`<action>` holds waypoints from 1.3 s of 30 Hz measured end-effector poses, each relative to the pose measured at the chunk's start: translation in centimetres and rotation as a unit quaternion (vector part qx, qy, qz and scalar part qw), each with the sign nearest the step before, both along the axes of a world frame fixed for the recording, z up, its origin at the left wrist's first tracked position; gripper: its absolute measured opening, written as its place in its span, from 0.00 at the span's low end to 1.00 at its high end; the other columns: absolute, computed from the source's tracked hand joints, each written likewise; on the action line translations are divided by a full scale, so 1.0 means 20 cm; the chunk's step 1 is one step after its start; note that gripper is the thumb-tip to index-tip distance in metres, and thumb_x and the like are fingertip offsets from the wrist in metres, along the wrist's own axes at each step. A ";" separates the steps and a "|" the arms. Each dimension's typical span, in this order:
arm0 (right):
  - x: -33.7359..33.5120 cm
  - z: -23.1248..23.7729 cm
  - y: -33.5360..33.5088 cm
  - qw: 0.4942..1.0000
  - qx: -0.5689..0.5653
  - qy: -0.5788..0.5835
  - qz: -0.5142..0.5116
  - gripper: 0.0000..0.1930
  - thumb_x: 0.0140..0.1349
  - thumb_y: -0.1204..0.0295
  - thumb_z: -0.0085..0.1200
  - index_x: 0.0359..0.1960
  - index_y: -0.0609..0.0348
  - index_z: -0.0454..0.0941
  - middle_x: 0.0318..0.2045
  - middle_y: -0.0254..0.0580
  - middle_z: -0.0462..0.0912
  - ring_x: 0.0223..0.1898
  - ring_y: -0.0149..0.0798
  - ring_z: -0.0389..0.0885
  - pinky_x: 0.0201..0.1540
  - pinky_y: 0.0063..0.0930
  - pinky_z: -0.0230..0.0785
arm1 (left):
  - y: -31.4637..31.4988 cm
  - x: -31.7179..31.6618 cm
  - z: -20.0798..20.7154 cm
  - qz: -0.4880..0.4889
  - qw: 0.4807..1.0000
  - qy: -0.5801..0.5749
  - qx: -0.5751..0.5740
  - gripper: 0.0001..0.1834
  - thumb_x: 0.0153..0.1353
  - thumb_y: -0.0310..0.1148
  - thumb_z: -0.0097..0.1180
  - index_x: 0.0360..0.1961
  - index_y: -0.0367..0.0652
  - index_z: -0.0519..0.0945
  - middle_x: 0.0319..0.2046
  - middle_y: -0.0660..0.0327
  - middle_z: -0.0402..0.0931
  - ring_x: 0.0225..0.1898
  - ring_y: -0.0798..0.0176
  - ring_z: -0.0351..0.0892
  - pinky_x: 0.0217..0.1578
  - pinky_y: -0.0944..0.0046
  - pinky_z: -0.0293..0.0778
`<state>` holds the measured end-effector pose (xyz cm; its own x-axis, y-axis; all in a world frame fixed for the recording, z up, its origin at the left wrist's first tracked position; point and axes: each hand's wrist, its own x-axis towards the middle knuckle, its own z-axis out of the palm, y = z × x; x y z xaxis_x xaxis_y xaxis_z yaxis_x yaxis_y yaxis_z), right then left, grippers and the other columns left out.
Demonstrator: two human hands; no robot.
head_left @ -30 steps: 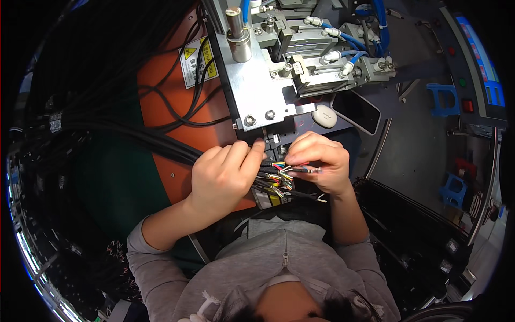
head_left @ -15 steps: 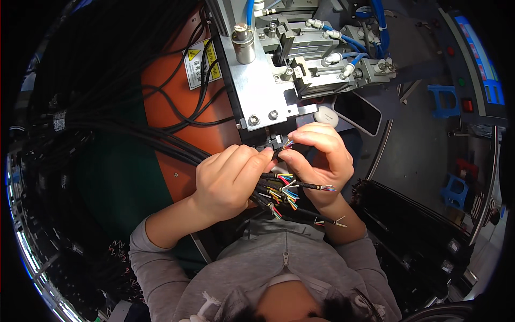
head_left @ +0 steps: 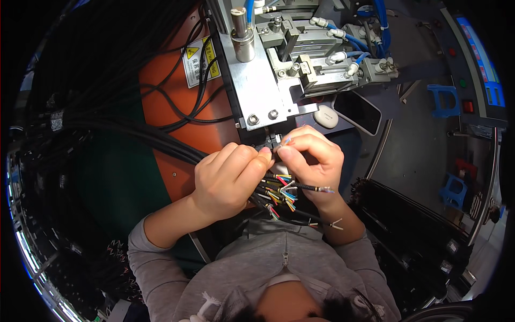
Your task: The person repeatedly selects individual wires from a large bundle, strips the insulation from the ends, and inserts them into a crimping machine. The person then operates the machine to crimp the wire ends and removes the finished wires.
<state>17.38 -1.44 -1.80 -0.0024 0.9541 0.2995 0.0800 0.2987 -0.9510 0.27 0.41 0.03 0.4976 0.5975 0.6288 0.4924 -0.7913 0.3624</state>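
Note:
My left hand [head_left: 225,177] is closed, thumb and forefinger pinching a black cable near its end. Close against it, my right hand [head_left: 316,161] pinches the thin coloured wires [head_left: 287,141] that fan out of that cable's end; the fingers hide most of them. Just beyond the fingertips is a small black fixture [head_left: 272,141] under the machine's metal plate [head_left: 257,86]. More black cables [head_left: 171,146] run in from the left beneath my left hand. Their stripped ends, with bare coloured wires [head_left: 289,196], stick out below and between my hands.
Pneumatic clamps [head_left: 327,72] with blue hoses stand on the machine ahead. A phone [head_left: 358,112] and a white rounded case [head_left: 325,116] lie to the right of the plate. An orange panel [head_left: 185,107] with a warning label is at the left. A screen [head_left: 480,59] stands far right.
My right thumb and forefinger have closed together on the wires, and that hand has shifted slightly left. On the machine, the rod above the metal cylinder has risen and the front clamp has shifted. My left hand stays put.

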 end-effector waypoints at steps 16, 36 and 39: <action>0.11 -0.05 -0.01 0.989 -0.140 0.052 0.016 0.05 0.57 0.77 0.60 0.30 0.68 0.79 0.26 0.37 0.81 0.29 0.29 0.77 0.33 0.21 0.69 | -0.03 -0.02 -0.02 -0.020 0.993 0.115 0.004 0.24 0.43 0.42 0.58 0.41 0.38 0.82 0.28 0.62 0.72 0.23 0.65 0.70 0.18 0.68 0.64; 0.02 -0.11 0.03 0.977 0.023 -0.194 -0.082 0.03 0.50 0.81 0.56 0.23 0.64 0.74 0.20 0.41 0.74 0.24 0.39 0.73 0.28 0.30 0.66 | -0.04 0.04 -0.01 0.056 0.977 0.206 -0.015 0.17 0.48 0.22 0.57 0.42 0.43 0.82 0.21 0.66 0.59 0.21 0.70 0.65 0.17 0.71 0.61; 0.03 -0.16 0.02 0.987 -0.134 -0.065 -0.055 0.03 0.54 0.79 0.54 0.25 0.64 0.74 0.22 0.35 0.75 0.25 0.29 0.71 0.28 0.24 0.64 | -0.03 0.03 -0.03 0.035 0.986 0.160 -0.014 0.16 0.46 0.25 0.58 0.40 0.41 0.82 0.22 0.66 0.65 0.21 0.70 0.68 0.18 0.70 0.63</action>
